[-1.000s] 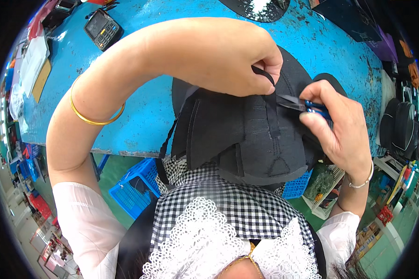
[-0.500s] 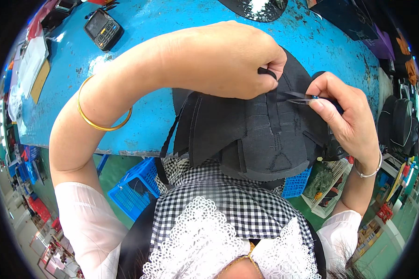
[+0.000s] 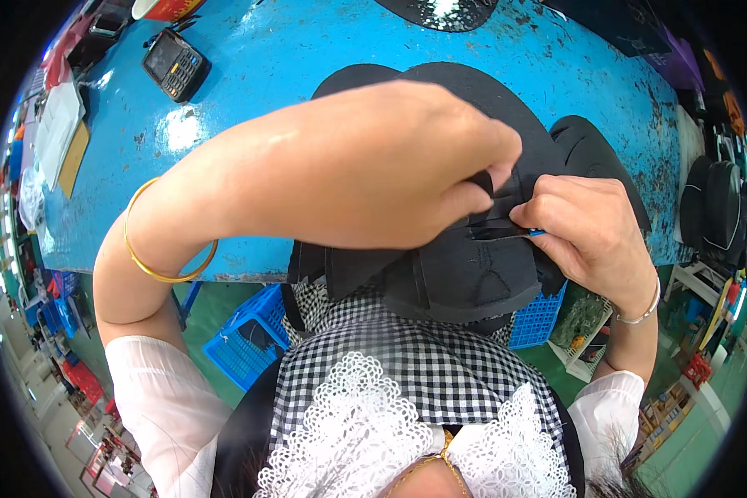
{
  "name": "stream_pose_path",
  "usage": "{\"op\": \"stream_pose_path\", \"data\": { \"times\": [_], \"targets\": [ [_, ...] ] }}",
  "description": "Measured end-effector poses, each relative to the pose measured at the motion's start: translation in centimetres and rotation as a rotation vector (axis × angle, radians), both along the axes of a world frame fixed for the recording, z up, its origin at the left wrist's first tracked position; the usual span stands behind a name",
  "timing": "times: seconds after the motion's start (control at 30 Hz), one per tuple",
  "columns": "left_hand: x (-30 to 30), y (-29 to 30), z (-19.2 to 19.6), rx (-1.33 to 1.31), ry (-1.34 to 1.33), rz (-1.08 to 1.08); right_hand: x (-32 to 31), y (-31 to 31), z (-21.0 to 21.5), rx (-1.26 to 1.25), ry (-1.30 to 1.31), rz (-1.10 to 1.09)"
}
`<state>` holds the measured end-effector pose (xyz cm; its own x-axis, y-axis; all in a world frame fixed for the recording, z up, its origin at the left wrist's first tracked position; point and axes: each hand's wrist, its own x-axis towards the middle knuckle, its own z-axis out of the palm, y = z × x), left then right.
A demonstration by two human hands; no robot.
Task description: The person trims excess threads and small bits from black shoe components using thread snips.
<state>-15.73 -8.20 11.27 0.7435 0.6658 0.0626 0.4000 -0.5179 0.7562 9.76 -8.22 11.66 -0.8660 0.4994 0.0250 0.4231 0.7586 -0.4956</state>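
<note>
A black sewn fabric piece (image 3: pixel 506 282) with stitched bands and several flaps lies at the table's near edge and hangs over it, toward my lap. My left hand (image 3: pixel 415 166) is closed above its middle, fingers pinched on a black strap (image 3: pixel 481 181) of the piece. Small thread snips (image 3: pixel 536 232) with a blue rivet are in my right hand (image 3: pixel 589 232). Their thin blades point left, low against the stitched band under my left fingers. Whether the blades touch thread I cannot make out. My left hand and forearm hide much of the fabric behind them.
On the blue worktable (image 3: pixel 249 158) sit a dark handheld keypad device (image 3: pixel 174 66) and a red and yellow container (image 3: pixel 166 8). Papers (image 3: pixel 62 124) stand at the left. Below the edge are a blue basket (image 3: pixel 249 336) and a white basket (image 3: pixel 585 336).
Both hands have come nearer to me, the snips now lower along the stitched band. More black fabric shows beyond my left hand. The red and yellow container has come into view.
</note>
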Motion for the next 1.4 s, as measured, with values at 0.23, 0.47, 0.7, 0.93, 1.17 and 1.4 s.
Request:
{"op": "stream_pose_path", "data": {
  "times": [0.23,0.47,0.7,0.93,1.17,1.4],
  "targets": [
    [0.2,1.4,-0.7,-0.06,-0.018,-0.022,0.0,-0.1,-0.4,-0.043,0.059,-0.013],
    [1.1,1.2,-0.4,0.122,0.134,0.039,0.4,0.5,-0.2,-0.087,0.064,-0.017],
    [0.0,1.6,-0.7,-0.019,0.106,0.066,0.0,0.6,-0.3,-0.081,0.056,-0.005],
    [0.5,2.1,0.0,0.061,0.248,0.07,-0.8,0.2,-0.8,0.17,0.029,-0.124],
    [0.3,2.4,0.4,-0.036,0.266,0.025,-0.7,0.7,-0.4,-0.054,0.1,0.011],
    [0.2,3.1,0.9,-0.067,0.301,-0.072,-1.3,0.7,-0.1,0.147,0.042,-0.135]
  ]
}}
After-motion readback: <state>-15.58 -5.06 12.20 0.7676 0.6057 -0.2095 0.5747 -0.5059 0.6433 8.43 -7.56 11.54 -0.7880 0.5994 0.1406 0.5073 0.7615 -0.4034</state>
